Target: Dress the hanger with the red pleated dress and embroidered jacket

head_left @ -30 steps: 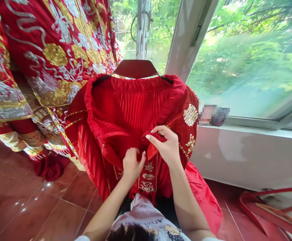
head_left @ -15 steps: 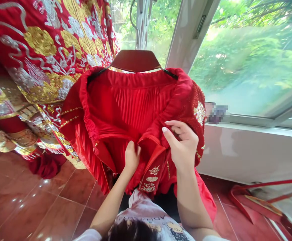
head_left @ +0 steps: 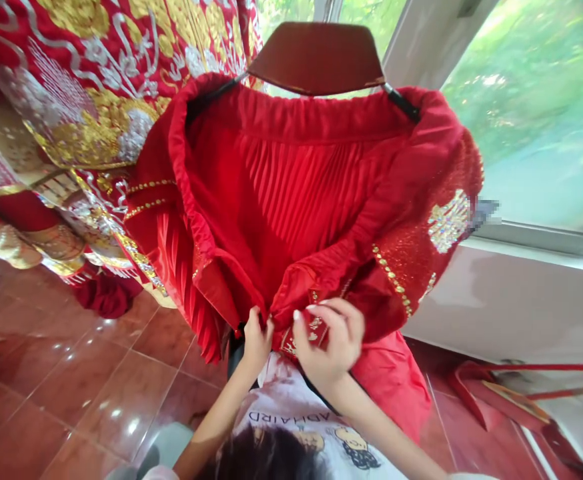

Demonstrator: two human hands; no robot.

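Note:
A red skirt (head_left: 291,193) with a gathered waistband, pleated lining and gold and silver beadwork hangs by its waist from a dark red hanger (head_left: 319,59). At the front opening, my left hand (head_left: 258,339) is closed, pinching the skirt's edge where the two sides of the waistband meet. My right hand (head_left: 335,341) is just right of it, in front of the embroidered front panel (head_left: 291,341). Its thumb and fingers are curved and apart, with nothing visible between them. The hand is slightly blurred, and I cannot tell whether its fingertips touch the cloth.
Red garments (head_left: 71,80) with heavy gold and silver embroidery hang at the left. A window (head_left: 531,127) with a white sill stands behind at the right. On the tiled floor (head_left: 106,380), a red metal frame (head_left: 476,393) lies at the right, and dark red cloth (head_left: 107,293) at the left.
The skirt and hanger appear larger and closer. My right hand has moved down and left from the waistband's right side toward my left hand, which stays at the front opening.

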